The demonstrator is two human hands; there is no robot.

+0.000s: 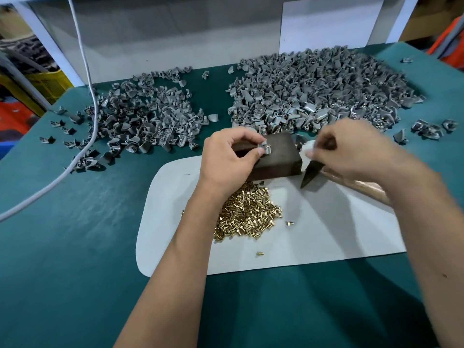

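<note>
1. Table (62,234): green-covered surface that carries all the items below.
2. White mat (326,234): lies flat on the near middle of the table, under both forearms.
3. Larger heap of grey parts (321,89): far right of the table, its near edge reaching the dark block. A few strays lie apart to its right.
4. Smaller heap of grey parts (145,114): far left, well apart from the larger heap, with bare green between them.
5. White cable (85,59): comes down from the top and crosses the left edge of the smaller heap, then runs off the left side.
6. Dark block (281,156): rests on the far edge of the mat, between the two hands.
7. Right hand (356,149): blurred, with fingers curled, just right of the block and above the tool. Whether it grips the tool cannot be told.
8. Left hand (226,159): rests against the left end of the block, thumb and forefinger pinching the grey part.
9. Dark pointed tool (310,173): its tip points down onto the mat just right of the block. Its handle (366,190) runs under the right forearm.
10. Pile of brass pins (247,214): on the mat just in front of the block, beside the left wrist. One loose pin (260,253) lies nearer.
11. Grey part (263,147): held on top of the block, with a brass pin showing at its right side.
</note>
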